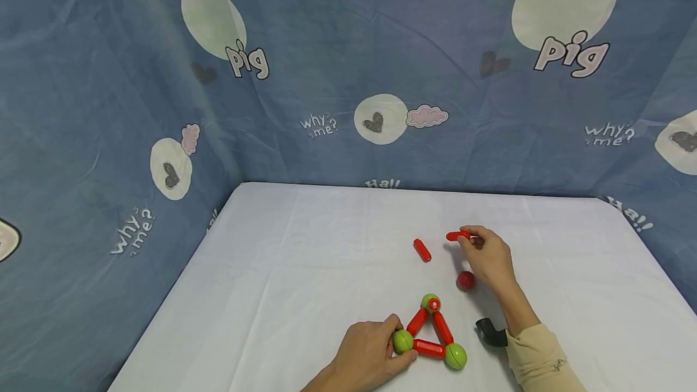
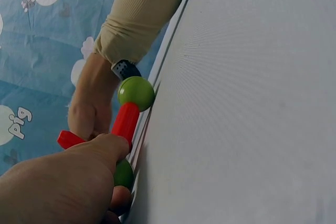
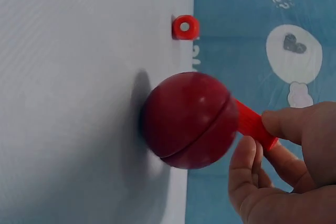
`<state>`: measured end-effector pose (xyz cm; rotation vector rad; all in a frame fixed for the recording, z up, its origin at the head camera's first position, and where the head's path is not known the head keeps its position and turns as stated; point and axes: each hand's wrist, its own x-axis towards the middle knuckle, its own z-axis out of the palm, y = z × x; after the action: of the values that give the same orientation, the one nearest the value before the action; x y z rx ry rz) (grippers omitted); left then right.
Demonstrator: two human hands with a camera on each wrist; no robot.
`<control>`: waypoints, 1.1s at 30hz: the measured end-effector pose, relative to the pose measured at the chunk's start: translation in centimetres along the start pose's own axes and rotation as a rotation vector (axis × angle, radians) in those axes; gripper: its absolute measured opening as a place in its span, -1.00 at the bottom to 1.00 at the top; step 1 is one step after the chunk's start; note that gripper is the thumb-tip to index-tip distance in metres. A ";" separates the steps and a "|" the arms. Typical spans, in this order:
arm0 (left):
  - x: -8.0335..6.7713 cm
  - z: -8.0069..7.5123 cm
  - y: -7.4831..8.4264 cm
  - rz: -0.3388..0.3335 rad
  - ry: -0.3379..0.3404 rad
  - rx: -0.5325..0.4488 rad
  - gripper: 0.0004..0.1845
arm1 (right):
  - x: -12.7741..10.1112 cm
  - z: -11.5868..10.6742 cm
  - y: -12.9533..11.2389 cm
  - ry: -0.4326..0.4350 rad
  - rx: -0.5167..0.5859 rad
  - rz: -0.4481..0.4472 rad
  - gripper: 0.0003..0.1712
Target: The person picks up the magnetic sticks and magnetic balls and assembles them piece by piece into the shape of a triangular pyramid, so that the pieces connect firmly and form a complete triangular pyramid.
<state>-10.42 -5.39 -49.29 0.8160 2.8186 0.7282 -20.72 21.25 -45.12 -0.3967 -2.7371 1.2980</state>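
Left hand grips the green ball at the near-left corner of the triangle, fingers curled round it. Right hand pinches a red rod between thumb and fingertips, lifted just off the surface, further out than the triangle.

Triangle: three red rods joined by three green balls, lying flat at the near edge. A fourth short red piece sits on the top ball. Loose parts: dark red ball just beside the right hand, spare red rod a bit left of it. Black object by the right wrist, can't tell what it is from the head view.

Risks, my read:
- The parts look magnetic. Bringing the held rod near the dark red ball could snap the two together and send the ball rolling.
- The left hand holds one corner only. A sideways nudge could pull a joint apart or skew the frame.
- The right sleeve passes close to the right-hand green ball and could clip it.

Surface is covered in a plain white cloth, faint creases. Blue cartoon-print fabric hangs behind and on both sides, with pigs, hearts and "why me?" text.
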 end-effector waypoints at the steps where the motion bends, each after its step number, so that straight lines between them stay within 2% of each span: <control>1: 0.0 0.0 0.0 -0.001 -0.001 0.001 -0.61 | -0.1 -0.1 -0.1 0.000 -0.002 -0.011 -0.59; 8: 0.0 -0.1 -0.1 -0.026 -0.015 -0.026 -0.62 | -0.8 -0.4 -0.6 0.005 0.013 -0.085 -0.58; 18: 0.0 -0.1 -0.1 -0.010 0.004 -0.030 -0.64 | -1.1 -0.4 -0.9 0.027 0.012 -0.171 -0.57; 26: 0.0 -0.2 0.0 -0.022 -0.010 -0.024 -0.63 | -1.4 -0.3 -1.5 0.033 0.004 -0.178 -0.55; 33: -0.1 -0.3 -0.1 -0.003 0.002 -0.014 -0.64 | -1.6 -0.2 -1.6 0.047 0.016 -0.189 -0.58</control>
<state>-10.45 -5.62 -49.12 0.8090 2.8126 0.7482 -19.45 19.98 -43.76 -0.1597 -2.6486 1.2445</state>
